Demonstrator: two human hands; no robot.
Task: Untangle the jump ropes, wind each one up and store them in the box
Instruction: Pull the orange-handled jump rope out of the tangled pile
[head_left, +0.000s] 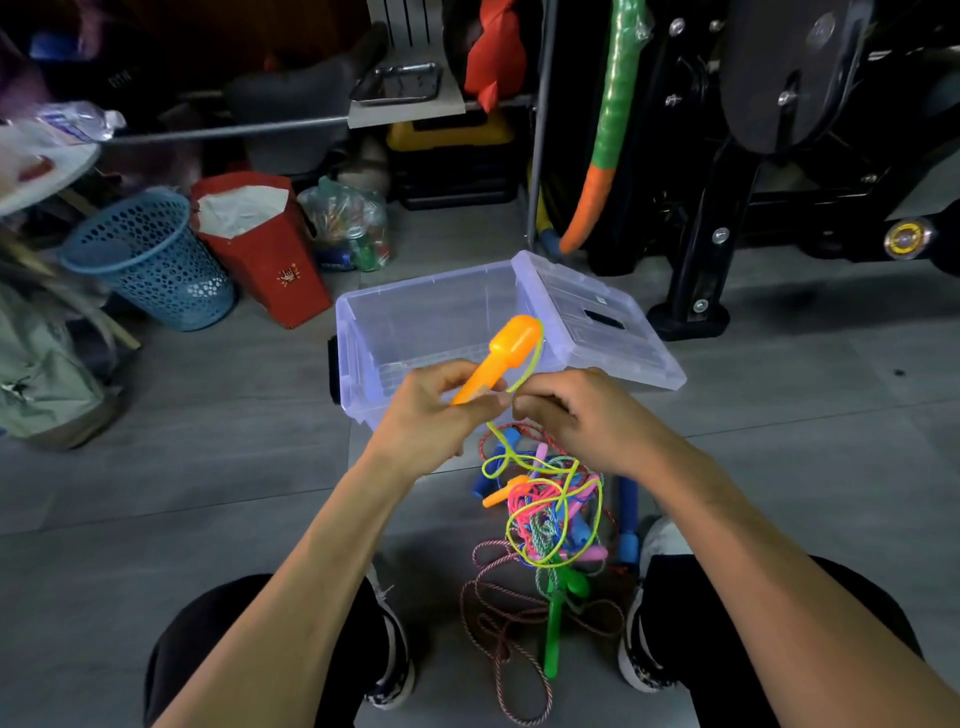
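Note:
My left hand (434, 410) grips an orange jump-rope handle (506, 351), its thick end tilted up and away over the clear plastic box (363, 322). A yellow-green cord (535, 358) loops from the handle's top down to my right hand (566, 410), which pinches it close beside the left. The cord runs on down into a tangled pile of ropes (550, 514) on the floor between my feet: pink, blue, green and red-white twisted cords, with blue handles (628, 519), a second orange handle (501, 496) and a green handle (553, 639). The box holds no ropes.
The box's clear lid (608, 322) leans open to its right. A blue mesh basket (156, 260), a red bag (265, 244) and a bag of bottles (348, 223) stand at back left. Black exercise equipment (727, 208) fills the back right. Grey tiled floor lies all around.

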